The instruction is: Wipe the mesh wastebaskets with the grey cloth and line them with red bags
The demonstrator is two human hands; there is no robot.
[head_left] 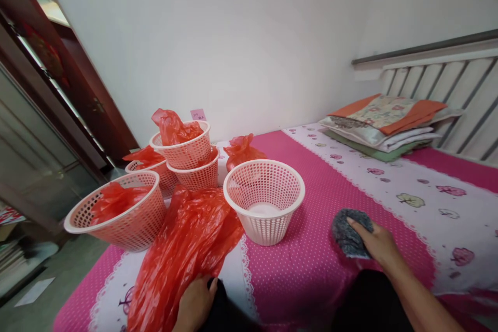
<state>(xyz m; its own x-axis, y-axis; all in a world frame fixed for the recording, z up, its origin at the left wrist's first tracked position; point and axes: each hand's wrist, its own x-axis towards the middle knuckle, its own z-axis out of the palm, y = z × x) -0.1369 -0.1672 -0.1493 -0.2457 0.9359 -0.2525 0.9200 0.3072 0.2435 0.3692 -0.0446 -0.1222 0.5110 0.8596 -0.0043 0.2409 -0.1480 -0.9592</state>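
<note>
My right hand [375,238] is closed on a dark grey fuzzy cloth [350,231], held over the pink dotted bedspread. At the bottom, my left hand [196,298] rests beside a dark-clothed knee, against the edge of a large crumpled red plastic bag [194,223]. Its fingers are mostly hidden, so whether it grips the bag does not show. Between the hands and farther back stands an upright pale pink plastic basket [264,202] with nothing inside.
On the left are several more baskets, including a wide one [124,215] and a stacked one [182,145], with red bags inside. Another red bag [241,150] lies by the wall. Folded bedding [389,119] sits at the right by a white radiator [447,93].
</note>
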